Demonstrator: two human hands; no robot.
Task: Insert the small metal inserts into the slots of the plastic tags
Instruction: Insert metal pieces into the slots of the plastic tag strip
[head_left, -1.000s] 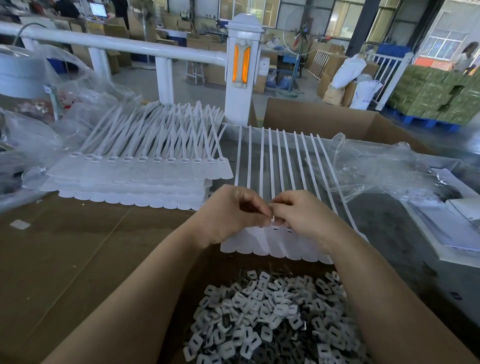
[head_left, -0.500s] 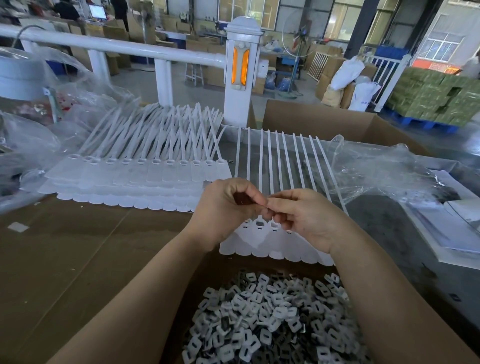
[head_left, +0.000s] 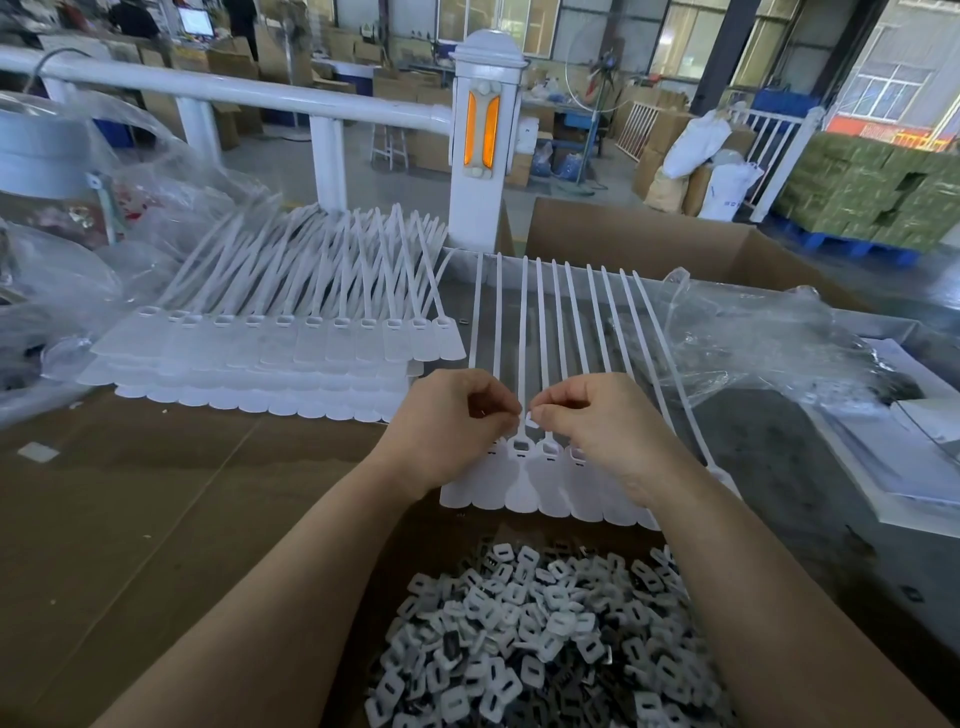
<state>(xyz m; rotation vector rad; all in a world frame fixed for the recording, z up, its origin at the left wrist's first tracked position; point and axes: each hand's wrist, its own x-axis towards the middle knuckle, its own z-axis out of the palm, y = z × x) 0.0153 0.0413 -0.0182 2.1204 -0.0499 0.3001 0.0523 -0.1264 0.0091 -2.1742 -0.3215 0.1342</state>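
Pinched between the left hand (head_left: 457, 415) and right hand (head_left: 597, 421), one small insert (head_left: 531, 418) hovers just above the row of tags (head_left: 540, 478), at twelve o'clock from the insert pile (head_left: 545, 634); tilted, it could jam or drop.

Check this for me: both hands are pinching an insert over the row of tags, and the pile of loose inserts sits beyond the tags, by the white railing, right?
Not quite. The pile of inserts lies nearer the person than the row of tags, between the forearms, not by the railing. The head view shows it. The rest holds: the left hand and right hand pinch an insert over the tags.
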